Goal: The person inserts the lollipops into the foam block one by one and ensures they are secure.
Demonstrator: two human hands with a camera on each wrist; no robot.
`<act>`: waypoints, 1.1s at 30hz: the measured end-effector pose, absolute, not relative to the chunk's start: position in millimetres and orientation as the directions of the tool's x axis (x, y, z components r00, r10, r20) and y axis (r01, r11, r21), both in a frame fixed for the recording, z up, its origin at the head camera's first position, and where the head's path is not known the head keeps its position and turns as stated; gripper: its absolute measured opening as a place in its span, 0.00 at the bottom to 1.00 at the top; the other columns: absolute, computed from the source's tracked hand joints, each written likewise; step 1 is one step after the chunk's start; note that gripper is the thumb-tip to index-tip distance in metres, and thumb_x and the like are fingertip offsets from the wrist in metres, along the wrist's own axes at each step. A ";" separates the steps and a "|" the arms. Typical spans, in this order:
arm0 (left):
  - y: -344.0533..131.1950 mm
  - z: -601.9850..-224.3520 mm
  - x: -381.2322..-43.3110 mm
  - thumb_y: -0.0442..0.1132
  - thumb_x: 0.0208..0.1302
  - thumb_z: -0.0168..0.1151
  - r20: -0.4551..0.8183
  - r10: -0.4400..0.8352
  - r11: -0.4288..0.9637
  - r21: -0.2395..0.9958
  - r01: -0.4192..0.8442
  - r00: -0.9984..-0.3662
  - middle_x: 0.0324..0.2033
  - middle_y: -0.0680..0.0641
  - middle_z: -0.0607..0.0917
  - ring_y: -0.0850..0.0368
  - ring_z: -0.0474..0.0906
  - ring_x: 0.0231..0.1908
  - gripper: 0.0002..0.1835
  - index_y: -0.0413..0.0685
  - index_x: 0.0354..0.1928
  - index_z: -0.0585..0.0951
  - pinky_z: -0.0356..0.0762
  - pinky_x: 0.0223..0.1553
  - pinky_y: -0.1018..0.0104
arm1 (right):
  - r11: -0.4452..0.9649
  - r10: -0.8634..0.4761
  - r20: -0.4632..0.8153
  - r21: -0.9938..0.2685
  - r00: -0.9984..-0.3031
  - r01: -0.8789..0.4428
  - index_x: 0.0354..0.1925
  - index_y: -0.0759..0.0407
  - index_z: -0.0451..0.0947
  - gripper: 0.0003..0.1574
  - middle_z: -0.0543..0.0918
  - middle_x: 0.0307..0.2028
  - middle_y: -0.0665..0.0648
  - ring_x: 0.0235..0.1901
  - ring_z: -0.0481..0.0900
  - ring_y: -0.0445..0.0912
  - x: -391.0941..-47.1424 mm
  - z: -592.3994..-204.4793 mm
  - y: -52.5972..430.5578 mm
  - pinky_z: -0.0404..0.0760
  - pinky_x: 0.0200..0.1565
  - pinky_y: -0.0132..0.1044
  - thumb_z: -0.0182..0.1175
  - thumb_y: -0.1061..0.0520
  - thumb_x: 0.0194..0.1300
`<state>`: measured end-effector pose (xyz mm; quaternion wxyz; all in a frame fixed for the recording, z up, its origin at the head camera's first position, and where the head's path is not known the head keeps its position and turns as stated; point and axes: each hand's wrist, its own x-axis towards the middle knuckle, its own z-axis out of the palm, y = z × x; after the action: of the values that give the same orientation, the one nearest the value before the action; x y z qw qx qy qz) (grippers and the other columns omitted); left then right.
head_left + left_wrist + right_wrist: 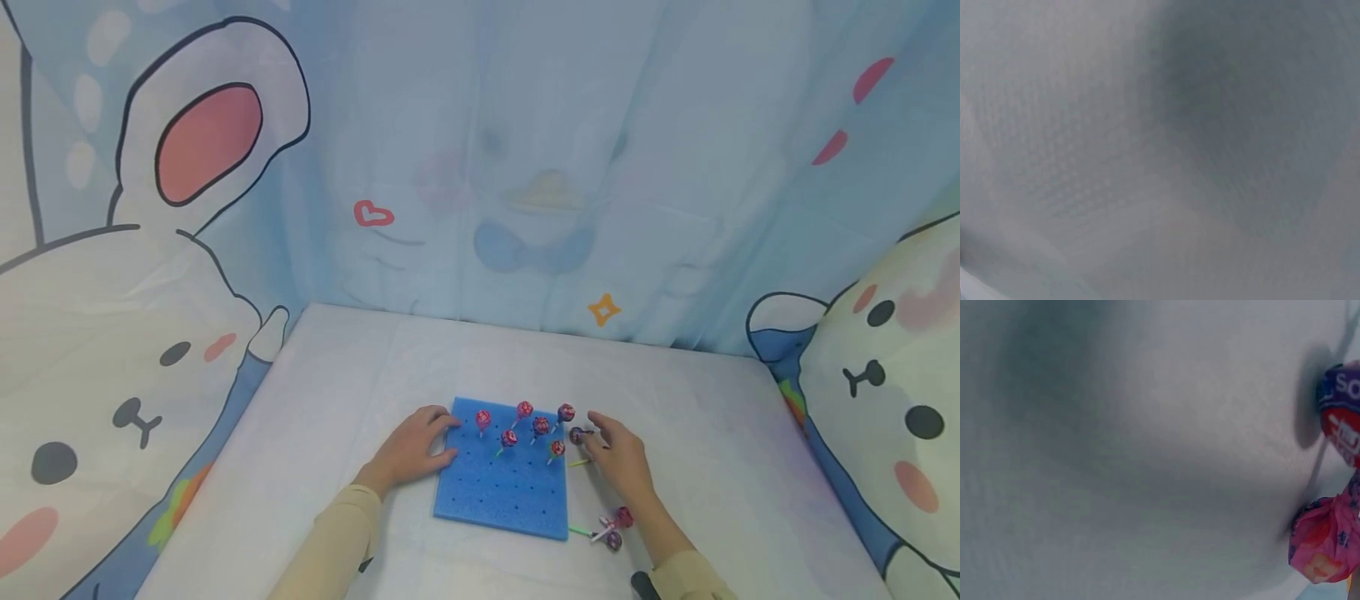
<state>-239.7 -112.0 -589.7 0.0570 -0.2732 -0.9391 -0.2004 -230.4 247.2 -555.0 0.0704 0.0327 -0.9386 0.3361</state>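
Note:
A blue foam board with rows of small holes lies on the table, several wrapped lollipops standing in its upper part. My left hand rests at the board's left edge, thumb and fingers spread over its rim. Off the right edge, my right hand reaches in with index finger and thumb parted. A dark purple lollipop is right at those fingertips, and a yellow-green stick shows just below them. The left wrist view holds only blurred grey surface.
Nearer me on the right, loose lollipops lie in a small pile, a red-pink one above a purple one. In the right wrist view a pink wrapper shows at the edge. A cartoon-print curtain hangs behind the white table.

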 end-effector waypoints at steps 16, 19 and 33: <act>-112.4 -595.9 -242.2 0.60 0.64 0.57 0.220 0.491 0.770 0.343 0.538 -0.843 0.57 0.53 0.75 0.57 0.70 0.60 0.24 0.62 0.60 0.75 0.70 0.62 0.58 | 0.876 -0.167 0.173 -0.425 -0.971 -0.227 0.56 0.69 0.75 0.26 0.80 0.52 0.68 0.55 0.77 0.62 -238.5 -565.2 244.1 0.74 0.56 0.57 0.66 0.63 0.61; -111.9 -594.2 -241.8 0.60 0.64 0.57 0.212 0.489 0.773 0.344 0.533 -0.846 0.58 0.53 0.74 0.57 0.70 0.60 0.24 0.62 0.60 0.75 0.69 0.62 0.59 | 0.899 -0.169 0.151 -0.380 -0.974 -0.215 0.56 0.68 0.75 0.25 0.81 0.51 0.67 0.54 0.78 0.61 -237.1 -565.1 241.9 0.75 0.55 0.57 0.66 0.63 0.61; -112.0 -589.2 -239.5 0.60 0.65 0.56 0.190 0.491 0.775 0.350 0.526 -0.850 0.58 0.52 0.74 0.56 0.69 0.61 0.25 0.61 0.61 0.74 0.68 0.63 0.58 | 0.809 -0.039 0.458 -0.508 -0.888 -0.297 0.56 0.65 0.76 0.24 0.80 0.47 0.63 0.49 0.80 0.57 -227.6 -543.0 246.9 0.79 0.51 0.50 0.66 0.66 0.61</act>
<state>-239.5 -112.0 -589.2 0.0437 -0.2703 -0.9411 -0.1984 -227.6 246.9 -543.0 0.2183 0.0905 -0.9256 0.2956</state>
